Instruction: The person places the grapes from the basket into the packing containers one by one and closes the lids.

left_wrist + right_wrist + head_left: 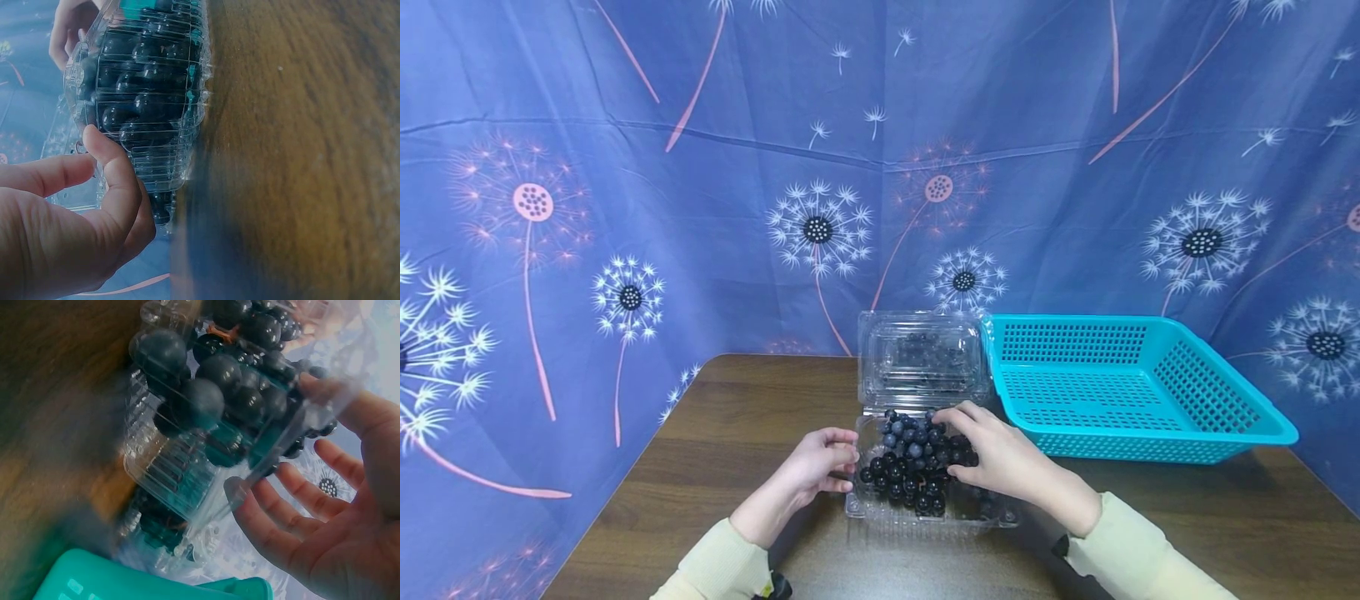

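Note:
A clear plastic clamshell box (891, 521) stands on the table, its lid (872, 367) raised at the back. Inside lies a bunch of dark, round grapes (910, 479); some have a dull bluish bloom, others shine. My left hand (820, 462) pinches the box's left rim between thumb and fingers, and the left wrist view shows this hand (106, 219) close up at the rim. Over the right part of the grapes spreads my right hand (1000, 454), thumb in front and fingers behind. In the right wrist view its fingers (265, 531) are apart and gently bent, the thumb at the grapes (234, 387).
A turquoise plastic basket (1150, 442) with perforated walls stands at the right, close to the box's lid. Behind the brown wooden table (700, 467) hangs a blue cloth (715, 217) with dandelion prints.

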{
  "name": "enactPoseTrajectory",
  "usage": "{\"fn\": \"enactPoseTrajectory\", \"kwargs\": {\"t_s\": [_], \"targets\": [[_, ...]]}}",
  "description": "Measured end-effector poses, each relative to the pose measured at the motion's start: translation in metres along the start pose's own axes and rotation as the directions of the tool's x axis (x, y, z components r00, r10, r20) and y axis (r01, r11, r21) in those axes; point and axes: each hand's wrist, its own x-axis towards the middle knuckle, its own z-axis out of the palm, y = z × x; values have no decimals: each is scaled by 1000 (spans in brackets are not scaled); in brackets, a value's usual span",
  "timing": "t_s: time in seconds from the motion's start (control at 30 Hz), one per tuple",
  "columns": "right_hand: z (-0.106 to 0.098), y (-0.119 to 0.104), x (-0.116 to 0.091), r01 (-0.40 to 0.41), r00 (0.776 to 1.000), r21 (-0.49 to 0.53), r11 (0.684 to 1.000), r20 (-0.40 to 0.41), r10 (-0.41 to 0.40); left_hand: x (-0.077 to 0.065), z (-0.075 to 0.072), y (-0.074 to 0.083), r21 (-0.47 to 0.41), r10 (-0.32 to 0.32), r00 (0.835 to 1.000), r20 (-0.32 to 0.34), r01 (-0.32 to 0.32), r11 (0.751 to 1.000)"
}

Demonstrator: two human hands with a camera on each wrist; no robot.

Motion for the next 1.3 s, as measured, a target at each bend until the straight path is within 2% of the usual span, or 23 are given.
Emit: {"fn": "enactPoseTrajectory", "kwargs": {"t_s": [0.23,0.43,0.73,1.0,1.3], "targets": [[-8,0,-5,-10,1000,-14,1000,3,10,-1,1,2,3,0,1000,-4,0,1000],[-15,1,-12,11,999,-17,1000,-34,-12,0,0,1,4,0,1000,-4,0,1000],[-23,4,-24,-34,998,-2,999,-49,34,0,0,1,2,2,1000,-1,-2,1000],[-23,11,-36,-54,994,-26,998,-102,51,0,0,0,4,2,1000,1,-2,1000],[-18,20,-50,-55,987,40,998,-152,60,0,0,0,1,8,1000,2,-8,1000]]}}
